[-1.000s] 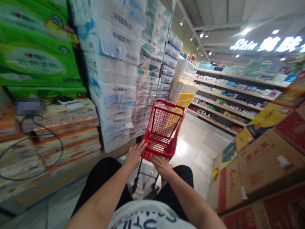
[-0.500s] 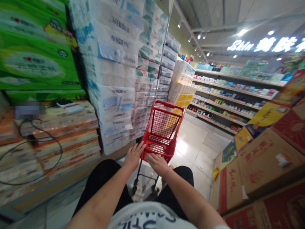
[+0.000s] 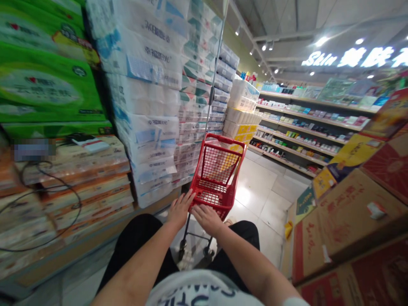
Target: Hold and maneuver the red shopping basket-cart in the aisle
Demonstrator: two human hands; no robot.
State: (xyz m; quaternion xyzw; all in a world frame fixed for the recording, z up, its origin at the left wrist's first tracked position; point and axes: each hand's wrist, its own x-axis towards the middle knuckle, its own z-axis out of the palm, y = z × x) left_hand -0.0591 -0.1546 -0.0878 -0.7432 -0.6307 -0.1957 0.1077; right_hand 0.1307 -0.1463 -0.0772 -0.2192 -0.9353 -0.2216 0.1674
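A small red plastic shopping cart [image 3: 219, 170] with a mesh basket stands in front of my knees, on thin dark legs with casters. My left hand [image 3: 180, 209] lies on the basket's near left corner, its fingers stretched forward and slightly apart. On the near rim rests my right hand [image 3: 206, 217], palm down, with its fingers laid flat and pointing left. The two hands are close together, and neither is wrapped round the rim. I see nothing inside the basket; part of the near rim is hidden under my hands.
Stacked white tissue packs [image 3: 153, 97] rise close on the left, beside green packs [image 3: 47, 85] and a low pile with a black cable [image 3: 76, 199]. Cardboard cartons [image 3: 350, 204] line the right. Shelves of small goods [image 3: 296, 123] stand beyond the tiled floor [image 3: 261, 191].
My right hand has slid slightly left along the rim, nearer my left hand. My left hand stays on the corner. The whole view has shifted a little.
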